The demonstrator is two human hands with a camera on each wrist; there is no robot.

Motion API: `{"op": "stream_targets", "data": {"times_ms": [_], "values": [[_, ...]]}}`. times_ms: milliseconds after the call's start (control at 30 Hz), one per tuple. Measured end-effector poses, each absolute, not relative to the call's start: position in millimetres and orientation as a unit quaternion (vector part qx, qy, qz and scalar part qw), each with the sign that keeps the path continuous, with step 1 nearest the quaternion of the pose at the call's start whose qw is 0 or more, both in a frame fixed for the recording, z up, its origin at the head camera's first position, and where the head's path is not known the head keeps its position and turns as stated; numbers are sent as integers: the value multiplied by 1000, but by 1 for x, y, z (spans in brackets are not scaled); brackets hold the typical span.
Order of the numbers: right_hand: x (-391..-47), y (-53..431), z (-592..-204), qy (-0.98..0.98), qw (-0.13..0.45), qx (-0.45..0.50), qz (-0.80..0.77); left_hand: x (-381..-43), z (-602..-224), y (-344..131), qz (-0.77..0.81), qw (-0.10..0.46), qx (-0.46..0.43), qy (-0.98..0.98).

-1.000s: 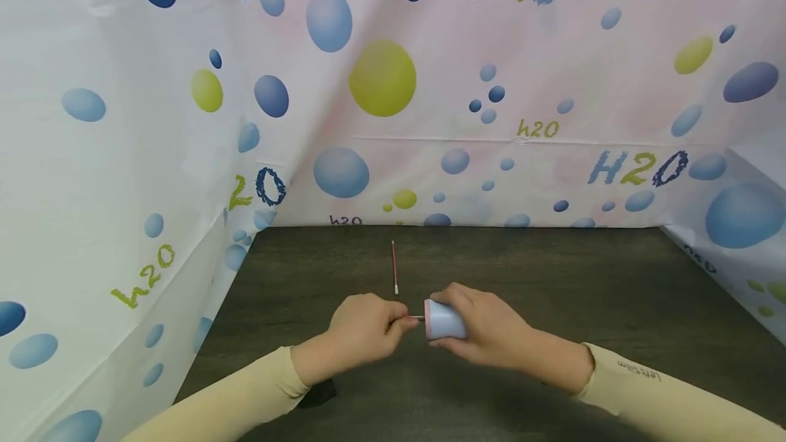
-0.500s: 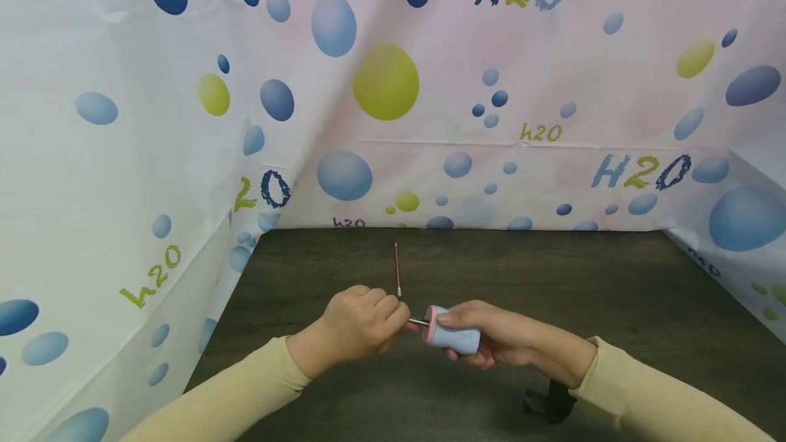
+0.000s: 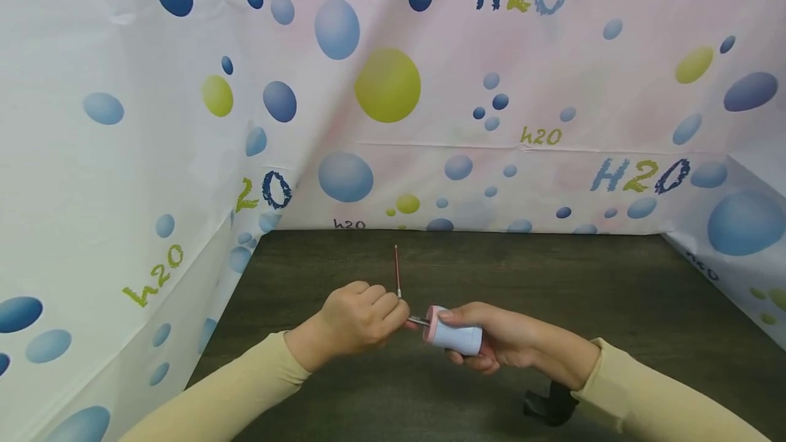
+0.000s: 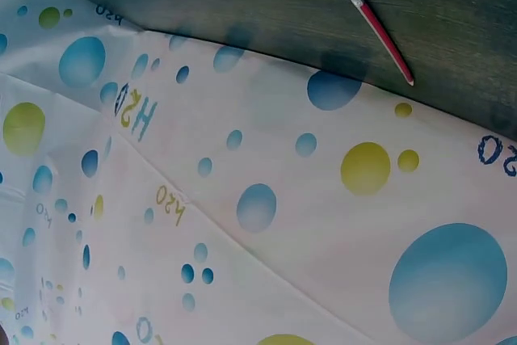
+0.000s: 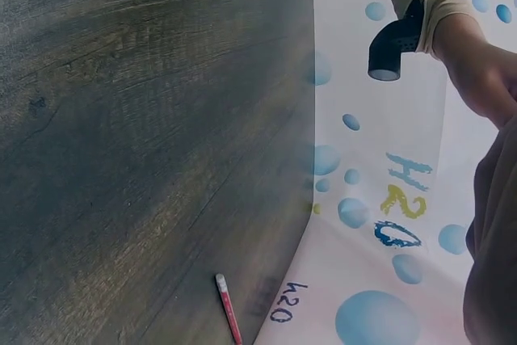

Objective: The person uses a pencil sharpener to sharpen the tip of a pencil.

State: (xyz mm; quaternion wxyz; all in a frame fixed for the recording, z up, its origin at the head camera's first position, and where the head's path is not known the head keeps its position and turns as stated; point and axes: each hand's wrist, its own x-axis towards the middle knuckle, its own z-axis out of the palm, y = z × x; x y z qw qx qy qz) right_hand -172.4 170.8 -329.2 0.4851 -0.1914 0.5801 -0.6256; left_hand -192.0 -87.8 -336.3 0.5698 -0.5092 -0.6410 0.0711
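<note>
My right hand (image 3: 500, 334) grips a light blue cylinder (image 3: 457, 338) with a pink end, thumb along its upper side. A thin, dark, silvery rod (image 3: 419, 320) sticks out of the middle of that pink end. My left hand (image 3: 364, 316) has its fingers curled round the rod's other end, knuckles up, hiding most of it; I cannot tell what the rod is. A red pencil (image 3: 397, 270) with a white eraser end lies on the table just beyond the left hand. It also shows in both wrist views.
The dark wood table (image 3: 589, 299) ends at a pale sheet (image 3: 491, 46) with coloured dots and H2O lettering, which rises behind and along both sides. A black wrist mount (image 3: 550, 402) hangs under the right wrist, and another black mount (image 5: 396, 42) sits at the left cuff.
Both hands have rolled over since a second ago: the left from a fingertip pinch to knuckles up, the right to thumb on top. The cylinder now tilts slightly. The last half second shows little movement.
</note>
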Motion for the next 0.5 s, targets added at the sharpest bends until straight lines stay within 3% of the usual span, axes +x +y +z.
{"op": "stream_targets", "data": {"times_ms": [500], "values": [[-165,188,-332,580,481,-196,-628,-197,-335,-101,73,583,-507,-631]]}}
